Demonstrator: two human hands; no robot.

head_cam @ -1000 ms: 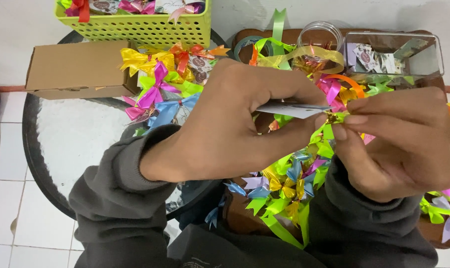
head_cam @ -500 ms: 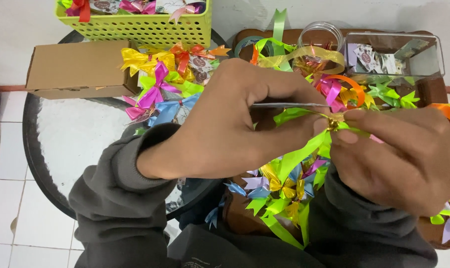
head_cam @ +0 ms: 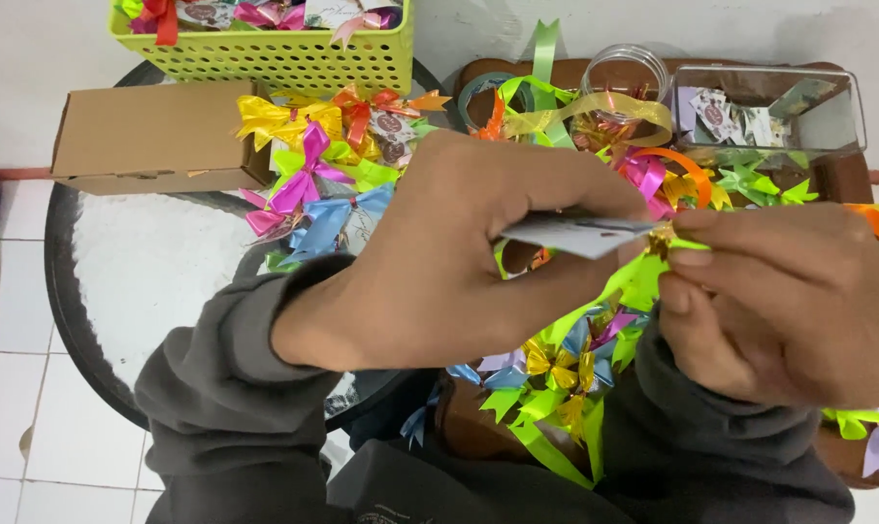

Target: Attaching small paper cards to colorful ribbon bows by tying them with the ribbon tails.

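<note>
Small white card (head_cam: 575, 235) sits between both hands, edge pinched by left hand (head_cam: 449, 257); right hand (head_cam: 789, 306) fingertips pinch a lime-green ribbon bow (head_cam: 667, 243) against its tip, probably steadying both. More ribbon bows (head_cam: 556, 369) piled beneath; cardboard box (head_cam: 153, 136) beyond the left hand.

Two bare hands and the dark grey sleeves behind them fill the lower frame. The left hand (head_cam: 459, 257) and the right hand (head_cam: 784, 301) carry no rings, watch or gloves. The left sleeve (head_cam: 221, 388) is a thick, soft knit, like sweatshirt fleece, with a ribbed cuff bunched in folds at the wrist. The right sleeve (head_cam: 711, 451) is the same charcoal cloth, its cuff likewise gathered into creases. At the bottom edge, between the sleeves, more of the dark garment shows, with a small pale printed mark too small to make out.
</note>
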